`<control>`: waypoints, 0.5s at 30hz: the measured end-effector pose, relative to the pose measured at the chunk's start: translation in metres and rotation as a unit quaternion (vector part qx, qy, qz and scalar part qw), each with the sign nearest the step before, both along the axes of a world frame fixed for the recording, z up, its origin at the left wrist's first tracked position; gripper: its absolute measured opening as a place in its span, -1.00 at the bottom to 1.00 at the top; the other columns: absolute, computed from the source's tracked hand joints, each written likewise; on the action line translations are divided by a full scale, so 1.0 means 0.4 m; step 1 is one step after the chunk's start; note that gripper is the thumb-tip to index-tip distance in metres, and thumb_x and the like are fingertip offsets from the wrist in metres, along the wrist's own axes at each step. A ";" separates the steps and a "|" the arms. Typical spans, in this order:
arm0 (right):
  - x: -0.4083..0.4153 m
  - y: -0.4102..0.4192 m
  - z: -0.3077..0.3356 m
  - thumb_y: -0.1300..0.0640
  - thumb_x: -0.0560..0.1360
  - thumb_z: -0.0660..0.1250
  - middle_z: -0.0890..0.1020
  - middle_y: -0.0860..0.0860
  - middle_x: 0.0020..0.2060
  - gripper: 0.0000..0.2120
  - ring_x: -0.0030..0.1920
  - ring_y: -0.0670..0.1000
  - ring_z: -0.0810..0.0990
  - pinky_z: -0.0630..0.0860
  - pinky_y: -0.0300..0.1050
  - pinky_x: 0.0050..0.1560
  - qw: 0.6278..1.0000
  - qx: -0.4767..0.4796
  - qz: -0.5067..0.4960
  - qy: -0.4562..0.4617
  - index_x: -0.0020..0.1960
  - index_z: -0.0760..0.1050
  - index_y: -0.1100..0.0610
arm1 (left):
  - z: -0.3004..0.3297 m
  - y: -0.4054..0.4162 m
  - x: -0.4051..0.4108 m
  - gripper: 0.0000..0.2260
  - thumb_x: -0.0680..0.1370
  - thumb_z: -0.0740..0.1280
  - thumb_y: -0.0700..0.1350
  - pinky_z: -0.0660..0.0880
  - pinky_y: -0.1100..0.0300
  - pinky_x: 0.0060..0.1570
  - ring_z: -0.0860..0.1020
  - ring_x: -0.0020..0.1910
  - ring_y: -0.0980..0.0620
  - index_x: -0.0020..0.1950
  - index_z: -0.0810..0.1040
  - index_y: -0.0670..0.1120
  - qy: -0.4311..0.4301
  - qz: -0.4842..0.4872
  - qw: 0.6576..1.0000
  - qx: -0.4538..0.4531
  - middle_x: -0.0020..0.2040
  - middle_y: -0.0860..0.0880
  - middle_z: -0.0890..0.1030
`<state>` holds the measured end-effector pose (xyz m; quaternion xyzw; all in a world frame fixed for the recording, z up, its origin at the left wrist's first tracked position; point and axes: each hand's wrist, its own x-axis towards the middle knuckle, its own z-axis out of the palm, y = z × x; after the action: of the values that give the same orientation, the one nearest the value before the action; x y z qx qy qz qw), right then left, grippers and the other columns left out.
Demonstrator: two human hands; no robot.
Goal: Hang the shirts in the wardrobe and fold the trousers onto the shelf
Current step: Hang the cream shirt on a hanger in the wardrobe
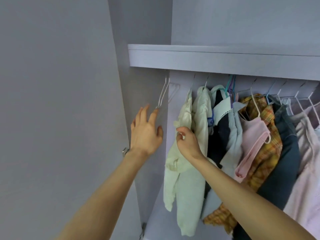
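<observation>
- Forearms fill the near view, both reaching up and forward into the wardrobe (149, 94).
- Right hand (187, 142): fingers curled, thumb and forefinger pinching the edge of the cream shirt (183, 153). Grip narrow, holding cloth only. Judged purpose: to steady or pull the shirt aside so the space to its left stays free.
- Cream shirt hangs on its own hanger, sleeve trailing below the pinch. It is the leftmost garment on the rail, so it counts as already hung.
- Left hand (147, 130): fingers straight and spread wide, holding nothing. Fingertips sit at, possibly touching, the lower end of the bare white hanger (162, 93); contact cannot be confirmed.
- Bare white hanger hangs above the left fingertips, hooked under the shelf (225, 59), just left of the pinched shirt. Judged: next hanger to be taken for another shirt.
- Right of the pinch, packed close: pale-blue top (232, 125), pink strappy top (254, 135), plaid shirt (270, 129), dark denim garment (285, 153).
- No trousers identifiable on the shelf; its top surface is hidden at this angle.
</observation>
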<state>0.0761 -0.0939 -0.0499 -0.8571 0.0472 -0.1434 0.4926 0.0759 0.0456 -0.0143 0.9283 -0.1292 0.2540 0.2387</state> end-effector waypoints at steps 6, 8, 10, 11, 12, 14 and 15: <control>-0.181 0.100 -0.116 0.30 0.53 0.13 0.63 0.08 0.01 -0.77 0.07 0.07 0.56 0.43 -0.17 0.05 0.986 -0.011 0.140 0.086 0.10 0.50 0.18 | -0.158 0.119 -0.245 -0.62 0.54 0.25 -0.17 0.29 0.04 0.31 0.34 0.35 -0.08 0.37 0.39 -0.13 0.086 0.057 0.991 -0.088 0.35 -0.08 0.40; -0.220 0.148 -0.150 0.29 0.54 0.10 0.64 0.06 -0.02 -0.75 0.03 0.05 0.58 0.45 -0.16 0.03 0.967 -0.039 0.215 0.127 0.10 0.50 0.17 | -0.212 0.165 -0.327 -0.64 0.56 0.22 -0.16 0.31 0.02 0.28 0.36 0.32 -0.08 0.37 0.40 -0.12 0.108 0.101 0.986 -0.081 0.33 -0.08 0.42; -0.257 0.199 -0.181 0.30 0.54 0.08 0.65 0.05 -0.07 -0.74 -0.02 0.02 0.59 0.46 -0.17 0.00 0.947 -0.061 0.280 0.148 0.08 0.51 0.17 | -0.257 0.212 -0.411 -0.66 0.57 0.22 -0.15 0.32 0.01 0.27 0.38 0.30 -0.09 0.35 0.42 -0.11 0.122 0.155 0.977 -0.086 0.32 -0.07 0.44; -0.282 0.234 -0.204 0.31 0.54 0.07 0.65 0.05 -0.11 -0.74 -0.05 0.01 0.60 0.46 -0.17 -0.02 0.932 -0.069 0.320 0.155 0.05 0.51 0.17 | -0.281 0.240 -0.468 -0.67 0.57 0.22 -0.15 0.33 0.02 0.26 0.40 0.29 -0.09 0.34 0.43 -0.11 0.129 0.192 0.968 -0.094 0.31 -0.07 0.45; -0.306 0.263 -0.227 0.32 0.53 0.08 0.65 0.05 -0.15 -0.75 -0.08 0.02 0.61 0.47 -0.15 -0.03 0.917 -0.078 0.357 0.161 0.02 0.51 0.16 | -0.303 0.263 -0.518 -0.68 0.57 0.22 -0.15 0.34 0.02 0.25 0.41 0.27 -0.10 0.32 0.45 -0.10 0.133 0.230 0.959 -0.101 0.29 -0.06 0.47; -0.374 0.334 -0.281 0.32 0.54 0.08 0.62 0.01 -0.22 -0.76 -0.15 0.03 0.61 0.49 -0.12 -0.03 0.875 -0.105 0.438 0.178 -0.01 0.51 0.15 | -0.357 0.308 -0.648 -0.70 0.56 0.24 -0.16 0.37 0.04 0.21 0.45 0.23 -0.11 0.30 0.48 -0.11 0.141 0.329 0.924 -0.132 0.26 -0.07 0.50; -0.419 0.369 -0.311 0.32 0.54 0.09 0.61 0.00 -0.24 -0.76 -0.18 0.02 0.60 0.50 -0.12 -0.05 0.852 -0.113 0.476 0.187 -0.01 0.52 0.16 | -0.383 0.324 -0.725 -0.70 0.55 0.25 -0.17 0.38 0.05 0.19 0.46 0.21 -0.12 0.28 0.49 -0.11 0.147 0.380 0.900 -0.156 0.24 -0.09 0.51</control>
<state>-0.0914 0.0537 -0.1741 -0.8351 -0.2921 0.2676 0.3817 -0.2140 0.1751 -0.1675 0.8844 0.3112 0.2034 0.2822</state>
